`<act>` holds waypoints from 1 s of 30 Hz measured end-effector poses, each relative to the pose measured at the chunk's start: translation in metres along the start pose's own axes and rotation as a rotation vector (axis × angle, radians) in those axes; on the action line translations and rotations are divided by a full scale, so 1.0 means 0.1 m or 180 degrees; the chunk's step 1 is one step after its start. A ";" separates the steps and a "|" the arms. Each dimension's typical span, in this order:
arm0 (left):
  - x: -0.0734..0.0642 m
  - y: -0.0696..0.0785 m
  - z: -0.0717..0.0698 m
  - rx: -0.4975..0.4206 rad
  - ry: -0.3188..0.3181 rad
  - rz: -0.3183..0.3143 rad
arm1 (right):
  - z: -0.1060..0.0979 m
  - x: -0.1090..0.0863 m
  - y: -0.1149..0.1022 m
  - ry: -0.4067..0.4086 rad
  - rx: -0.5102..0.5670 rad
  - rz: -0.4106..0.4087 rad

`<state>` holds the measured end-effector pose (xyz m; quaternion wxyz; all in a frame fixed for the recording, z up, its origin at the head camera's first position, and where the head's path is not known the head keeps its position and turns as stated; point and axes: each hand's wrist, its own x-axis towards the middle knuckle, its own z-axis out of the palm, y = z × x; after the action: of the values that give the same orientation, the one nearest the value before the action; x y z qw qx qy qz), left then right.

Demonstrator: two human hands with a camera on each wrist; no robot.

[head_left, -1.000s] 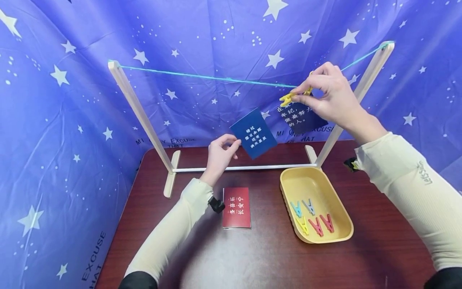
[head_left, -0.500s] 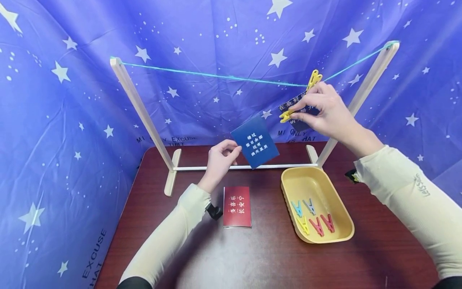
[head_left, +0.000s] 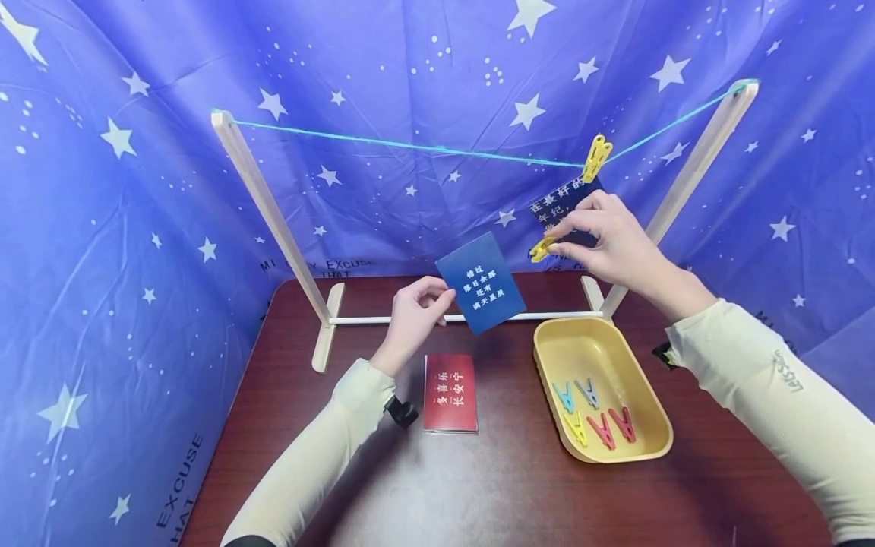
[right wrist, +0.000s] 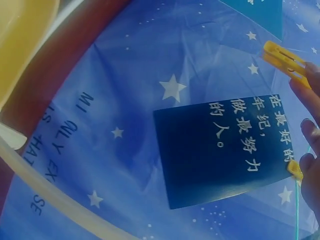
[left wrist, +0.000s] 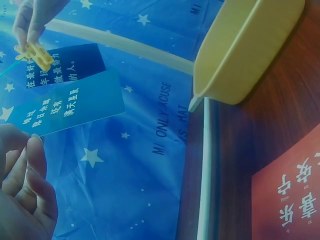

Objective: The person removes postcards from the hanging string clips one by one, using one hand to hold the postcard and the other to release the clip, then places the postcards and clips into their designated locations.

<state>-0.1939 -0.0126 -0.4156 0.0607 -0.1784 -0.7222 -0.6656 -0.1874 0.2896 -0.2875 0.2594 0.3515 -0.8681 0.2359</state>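
Note:
A blue card (head_left: 487, 285) with white writing is pinched at its left edge by my left hand (head_left: 415, 315), tilted in the air in front of the rack. My right hand (head_left: 611, 239) pinches a yellow clothespin (head_left: 541, 249) by its handles, just right of and above that card, apart from it. Behind my right hand a dark blue card (head_left: 563, 199) hangs slanted from the green string (head_left: 437, 149), held near one top corner by another yellow clothespin (head_left: 597, 158). In the right wrist view the hanging dark card (right wrist: 220, 150) shows whole.
Wooden posts (head_left: 270, 216) hold the string, joined by a white bar (head_left: 369, 320) low down. A yellow tray (head_left: 588, 330) with several colored clothespins (head_left: 601, 431) stands at the right. A red card (head_left: 451, 393) lies on the dark table (head_left: 328, 456). A starry curtain hangs behind.
My right hand has moved down from the string with the yellow clothespin, uncovering the clothespin on the line. The blue card in my left hand has sunk and turned slightly.

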 end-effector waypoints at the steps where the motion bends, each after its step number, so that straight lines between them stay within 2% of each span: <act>1: -0.01 0.00 0.00 0.0003 -0.0006 -0.0009 | 0.01 -0.02 0.00 -0.0004 0.0006 0.0017; 8: -0.08 -0.04 -0.02 0.0024 -0.0012 -0.0086 | 0.07 -0.15 0.07 -0.0051 -0.0051 0.0065; 18: -0.17 -0.11 -0.06 0.0119 -0.0033 -0.0108 | 0.12 -0.32 0.10 -0.0251 -0.0134 0.0303; 30: -0.27 -0.19 -0.12 -0.0043 -0.0148 -0.0407 | 0.18 -0.51 0.18 -0.0580 -0.0225 0.0730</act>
<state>-0.1772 -0.0303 -0.4412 0.0000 -0.1478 -0.7288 -0.6686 -0.1743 0.3156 -0.3365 0.1631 0.2607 -0.9302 0.2004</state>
